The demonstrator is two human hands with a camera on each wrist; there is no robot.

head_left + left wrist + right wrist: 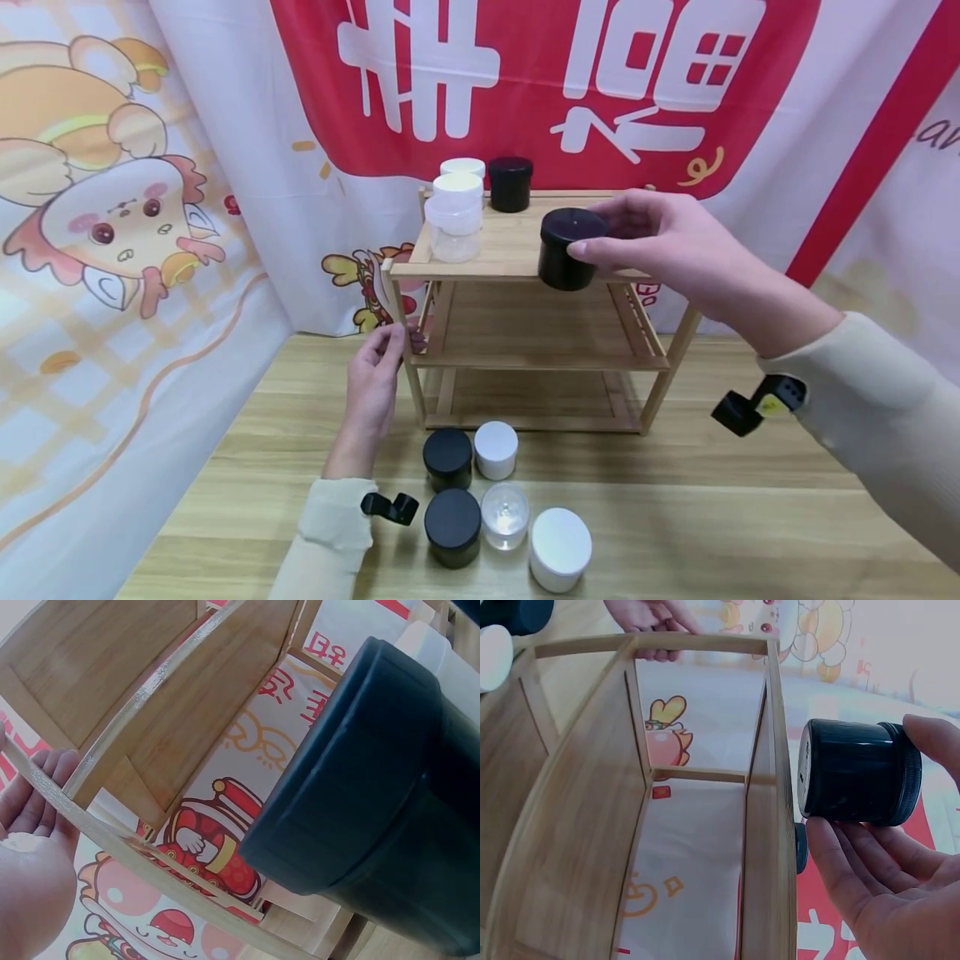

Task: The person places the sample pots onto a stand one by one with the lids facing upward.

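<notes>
My right hand (671, 246) pinches a black screw-lid jar (564, 262) between thumb and fingers, upright, at the front edge of the wooden rack's (517, 268) top shelf. In the right wrist view, the jar's pale base (804, 769) appears just apart from the shelf. Low on the rack's left side, my left hand (371, 375) grips the upright, its fingers partly hidden behind the wood. On the top shelf stand a clear jar (454, 237), two white jars (459, 185) in line behind it, and another black jar (510, 185) at the back.
On the table before the rack stand two black jars (453, 529), two white jars (560, 550) and a clear jar (505, 517). The rack's middle shelf (540, 325) and bottom shelf (528, 396) lie below. A printed curtain (225, 100) hangs behind and at the left.
</notes>
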